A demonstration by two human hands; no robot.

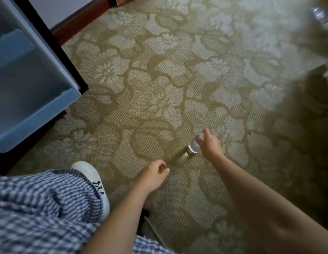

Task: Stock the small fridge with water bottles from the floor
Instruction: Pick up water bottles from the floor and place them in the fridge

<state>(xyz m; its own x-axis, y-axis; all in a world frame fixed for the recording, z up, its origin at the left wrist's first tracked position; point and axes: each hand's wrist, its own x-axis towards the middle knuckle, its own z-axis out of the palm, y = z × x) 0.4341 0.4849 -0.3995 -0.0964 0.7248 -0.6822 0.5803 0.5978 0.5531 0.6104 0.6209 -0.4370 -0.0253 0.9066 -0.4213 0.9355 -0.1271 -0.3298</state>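
A clear water bottle [194, 146] with a white cap stands on the patterned carpet at centre right. My right hand [210, 144] grips it near the top, fingers curled round the neck. My left hand [153, 176] hovers lower left of the bottle, fingers loosely curled and holding nothing. The small fridge [33, 77] stands open at the upper left, its pale blue interior and lower shelf edge showing. More clear bottles [322, 16] lie blurred at the far upper right edge.
My knee in checked blue-white fabric [42, 208] and a white shoe [93, 178] fill the lower left. A dark wooden skirting [77, 24] runs behind the fridge. A grey cable [154, 230] lies on the carpet near my leg. Dark shadow covers the right side.
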